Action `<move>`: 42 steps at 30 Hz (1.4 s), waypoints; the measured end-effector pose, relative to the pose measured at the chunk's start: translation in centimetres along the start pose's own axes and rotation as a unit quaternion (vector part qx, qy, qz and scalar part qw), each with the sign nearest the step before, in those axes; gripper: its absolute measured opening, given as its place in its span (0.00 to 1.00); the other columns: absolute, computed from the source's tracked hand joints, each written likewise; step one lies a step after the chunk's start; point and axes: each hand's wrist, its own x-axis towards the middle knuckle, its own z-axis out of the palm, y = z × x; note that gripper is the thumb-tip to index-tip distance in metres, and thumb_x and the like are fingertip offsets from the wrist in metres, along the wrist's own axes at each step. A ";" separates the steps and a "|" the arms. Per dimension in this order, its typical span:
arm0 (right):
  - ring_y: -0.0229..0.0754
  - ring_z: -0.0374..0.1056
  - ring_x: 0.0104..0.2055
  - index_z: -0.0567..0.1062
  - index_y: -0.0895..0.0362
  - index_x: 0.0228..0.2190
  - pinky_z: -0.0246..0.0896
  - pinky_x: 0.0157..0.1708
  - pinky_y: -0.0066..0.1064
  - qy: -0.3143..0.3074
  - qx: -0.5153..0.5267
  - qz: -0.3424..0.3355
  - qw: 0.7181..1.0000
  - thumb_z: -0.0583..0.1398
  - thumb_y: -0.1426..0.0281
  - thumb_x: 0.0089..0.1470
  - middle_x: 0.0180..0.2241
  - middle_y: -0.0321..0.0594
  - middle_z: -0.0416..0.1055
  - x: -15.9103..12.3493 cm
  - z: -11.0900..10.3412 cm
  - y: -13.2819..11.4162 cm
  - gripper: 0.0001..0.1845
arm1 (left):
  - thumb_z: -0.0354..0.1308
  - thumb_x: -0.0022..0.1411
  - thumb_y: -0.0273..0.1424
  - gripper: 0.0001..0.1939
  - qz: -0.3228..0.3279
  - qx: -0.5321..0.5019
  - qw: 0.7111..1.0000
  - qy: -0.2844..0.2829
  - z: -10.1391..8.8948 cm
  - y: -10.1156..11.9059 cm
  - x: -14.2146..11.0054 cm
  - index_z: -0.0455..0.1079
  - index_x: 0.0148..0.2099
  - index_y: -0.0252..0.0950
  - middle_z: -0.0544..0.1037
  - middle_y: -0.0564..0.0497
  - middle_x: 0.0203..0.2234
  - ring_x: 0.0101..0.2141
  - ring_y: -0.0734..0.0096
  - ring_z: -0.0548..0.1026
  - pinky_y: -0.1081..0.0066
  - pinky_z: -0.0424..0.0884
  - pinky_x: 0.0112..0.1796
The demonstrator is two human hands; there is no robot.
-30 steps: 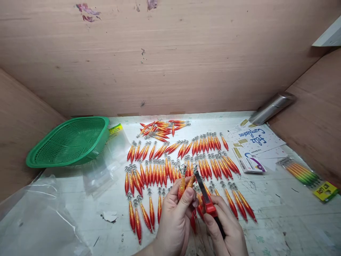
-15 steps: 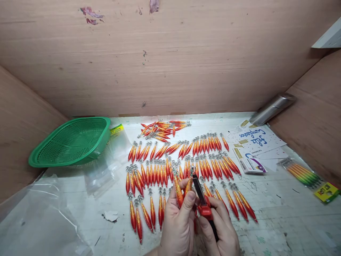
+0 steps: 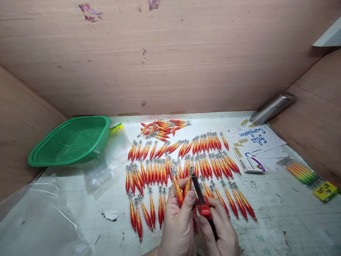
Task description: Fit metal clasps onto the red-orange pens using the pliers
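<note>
My left hand (image 3: pixel 179 222) is closed around two orange-and-gold squid jigs (image 3: pixel 177 192), held with their hook crowns up. Its thumb presses on the right one. In my right hand (image 3: pixel 221 227) is a slim red-and-black hand tool (image 3: pixel 204 209), gripped by its lower part. The tool's long dark end points up and reaches close to the right jig's hook crown; whether they touch I cannot tell. The exact kind of tool is unclear. Under and around both hands lie rows of similar red-orange squid jigs (image 3: pixel 152 209), some hidden by my hands.
A loose pile of jigs (image 3: pixel 160 129) lies at the back. On the left are a green basket (image 3: pixel 69 142) and clear plastic bags (image 3: pixel 39 217). To the right sit printed cards (image 3: pixel 255 138), a metallic cylinder (image 3: pixel 273 108) and a packaged lure set (image 3: pixel 306 177). Wooden panels enclose the table.
Almost nothing differs. Both hands keep hold of the jigs and the tool in nearly the same place, with the jigs' crowns very slightly higher in view.
</note>
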 end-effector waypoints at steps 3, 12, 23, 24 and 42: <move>0.39 0.67 0.47 0.73 0.50 0.39 0.59 0.48 0.26 0.004 0.002 -0.001 1.000 0.52 0.59 0.68 0.46 0.39 0.67 0.0 0.1 -0.3 0.13 | 0.73 0.51 0.38 0.18 0.006 0.015 1.000 -0.009 -0.3 -0.2 -0.1 0.74 0.43 0.40 0.82 0.53 0.33 0.31 0.73 0.78 0.68 0.74 0.42; 0.40 0.68 0.45 0.76 0.50 0.43 0.63 0.44 0.27 -0.007 -0.002 -0.017 1.000 0.52 0.60 0.68 0.44 0.40 0.68 0.2 0.0 -0.2 0.14 | 0.71 0.53 0.37 0.17 0.019 0.000 1.000 0.019 0.1 -0.7 -0.5 0.70 0.42 0.41 0.82 0.53 0.35 0.34 0.70 0.79 0.66 0.74 0.44; 0.47 0.72 0.48 0.76 0.55 0.44 0.68 0.47 0.34 0.003 -0.078 -0.055 0.995 0.53 0.60 0.67 0.46 0.48 0.73 -0.1 -0.3 1.1 0.16 | 0.71 0.53 0.40 0.18 0.012 0.024 1.000 -0.001 -0.8 -1.0 0.1 0.70 0.43 0.43 0.82 0.52 0.38 0.41 0.64 0.80 0.63 0.72 0.47; 0.47 0.73 0.48 0.77 0.55 0.44 0.68 0.47 0.34 0.011 -0.089 -0.062 0.994 0.53 0.60 0.67 0.46 0.48 0.74 -0.2 -0.3 1.4 0.16 | 0.71 0.53 0.40 0.19 0.011 0.026 1.000 0.000 -0.9 -1.1 0.2 0.71 0.44 0.43 0.82 0.52 0.38 0.42 0.64 0.79 0.62 0.72 0.48; 0.46 0.74 0.45 0.77 0.55 0.43 0.70 0.44 0.33 0.002 -0.088 -0.080 0.993 0.54 0.62 0.67 0.44 0.48 0.75 0.4 -0.8 1.0 0.14 | 0.69 0.56 0.40 0.16 0.025 0.048 0.998 -0.020 -0.9 -0.9 0.1 0.71 0.44 0.42 0.81 0.51 0.39 0.43 0.63 0.78 0.61 0.71 0.51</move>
